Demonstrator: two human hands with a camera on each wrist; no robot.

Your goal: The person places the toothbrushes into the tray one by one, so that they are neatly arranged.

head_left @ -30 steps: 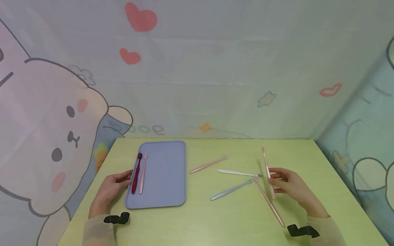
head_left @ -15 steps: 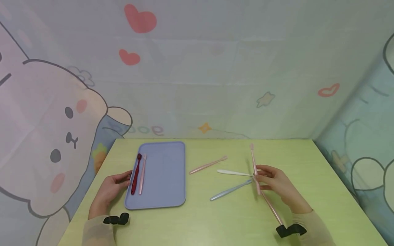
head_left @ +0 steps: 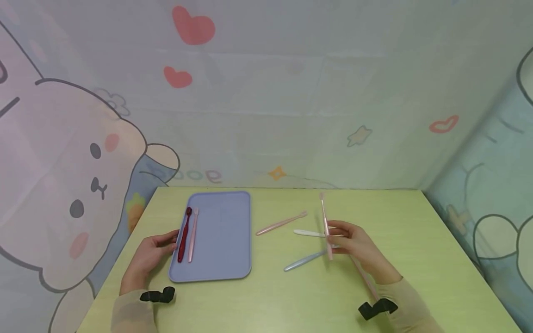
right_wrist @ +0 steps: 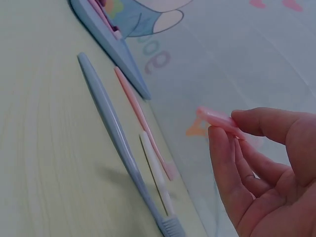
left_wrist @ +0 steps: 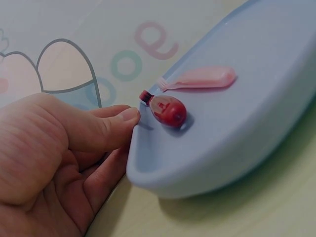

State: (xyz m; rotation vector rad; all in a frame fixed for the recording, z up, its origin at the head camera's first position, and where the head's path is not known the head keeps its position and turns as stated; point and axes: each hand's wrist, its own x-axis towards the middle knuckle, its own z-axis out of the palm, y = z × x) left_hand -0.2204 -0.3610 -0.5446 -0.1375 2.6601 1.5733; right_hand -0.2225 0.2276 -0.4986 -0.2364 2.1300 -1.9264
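Observation:
My right hand (head_left: 350, 240) pinches a pink toothbrush (head_left: 326, 222) between thumb and fingers, raised above the table with its head pointing away. Beneath and around it lie a white toothbrush (head_left: 308, 233) and a blue toothbrush (head_left: 301, 263), both partly hidden by the hand. Another pink toothbrush (head_left: 363, 275) is mostly covered by the right wrist. At the left, my left hand (head_left: 153, 254) holds the left rim of a blue-purple tray (head_left: 225, 273), thumb on the edge. Inside that tray a dark red toothbrush (left_wrist: 170, 111) and a pink toothbrush (left_wrist: 210, 78) lie side by side.
One more pink toothbrush (head_left: 279, 224) lies on the yellow-green table (head_left: 266, 305) between the tray and the right hand. A cartoon-printed cloth (head_left: 283, 92) stands behind the table's back edge.
My right hand has moved left with the pink toothbrush, from the right side to above the white and blue toothbrushes. The left hand and tray have stayed put.

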